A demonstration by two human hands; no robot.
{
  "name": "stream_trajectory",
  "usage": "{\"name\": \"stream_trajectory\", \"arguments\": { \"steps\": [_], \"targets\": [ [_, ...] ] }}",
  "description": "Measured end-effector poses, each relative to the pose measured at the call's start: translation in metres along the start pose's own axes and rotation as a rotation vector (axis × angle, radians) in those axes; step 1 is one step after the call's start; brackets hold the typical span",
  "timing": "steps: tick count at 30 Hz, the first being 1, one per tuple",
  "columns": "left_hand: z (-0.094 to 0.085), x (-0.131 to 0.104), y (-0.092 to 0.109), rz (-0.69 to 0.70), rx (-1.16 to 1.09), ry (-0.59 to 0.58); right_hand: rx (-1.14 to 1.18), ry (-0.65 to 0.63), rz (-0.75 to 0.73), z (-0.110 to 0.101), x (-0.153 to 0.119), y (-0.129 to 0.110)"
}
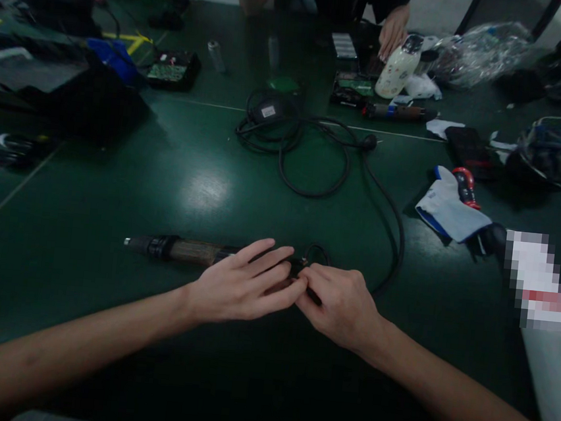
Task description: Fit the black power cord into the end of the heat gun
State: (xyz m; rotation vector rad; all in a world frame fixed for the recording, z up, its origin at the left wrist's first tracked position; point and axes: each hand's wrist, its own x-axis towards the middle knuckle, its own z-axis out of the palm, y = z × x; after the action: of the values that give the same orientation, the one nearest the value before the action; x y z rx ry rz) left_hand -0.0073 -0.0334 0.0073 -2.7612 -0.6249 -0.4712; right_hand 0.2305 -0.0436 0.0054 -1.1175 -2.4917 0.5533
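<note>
A dark electric screwdriver (pixel 192 251) lies flat on the green table, its thin metal tip to the left. My left hand (pixel 241 283) reaches over its right part. The fingers are spread at their tips, while thumb and forefinger close in by the tool's rear end. Against them, my right hand (pixel 338 302) is curled in a pinch. What the right fingers grip is mostly hidden; a small dark piece shows beneath them. A thin cable loop (pixel 321 246) rises just behind the fingertips of both hands.
A black power cord (pixel 312 194) with a plug (pixel 369 141) coils ahead. White-and-blue gloves (pixel 452 210) lie right. Across the table sit a person's hand (pixel 394 31), a bottle (pixel 399 68), another screwdriver (pixel 399 113) and an opened circuit-board case (pixel 172 69). A dark bin (pixel 35 81) stands left.
</note>
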Motion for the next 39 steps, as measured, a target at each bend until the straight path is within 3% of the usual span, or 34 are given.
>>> {"name": "stream_trajectory", "arguments": {
  "steps": [25, 33, 39],
  "targets": [
    [-0.001, -0.001, -0.001, 0.051, 0.032, 0.026, 0.011, -0.009, -0.008, 0.0, 0.0, 0.0],
    [-0.001, 0.004, -0.007, 0.04, -0.028, -0.002, 0.021, 0.115, 0.037, -0.002, 0.0, -0.003],
    [0.002, -0.002, -0.039, -0.128, -0.044, -0.079, -0.038, 0.278, 0.105, -0.009, 0.002, -0.005]
  ]
}}
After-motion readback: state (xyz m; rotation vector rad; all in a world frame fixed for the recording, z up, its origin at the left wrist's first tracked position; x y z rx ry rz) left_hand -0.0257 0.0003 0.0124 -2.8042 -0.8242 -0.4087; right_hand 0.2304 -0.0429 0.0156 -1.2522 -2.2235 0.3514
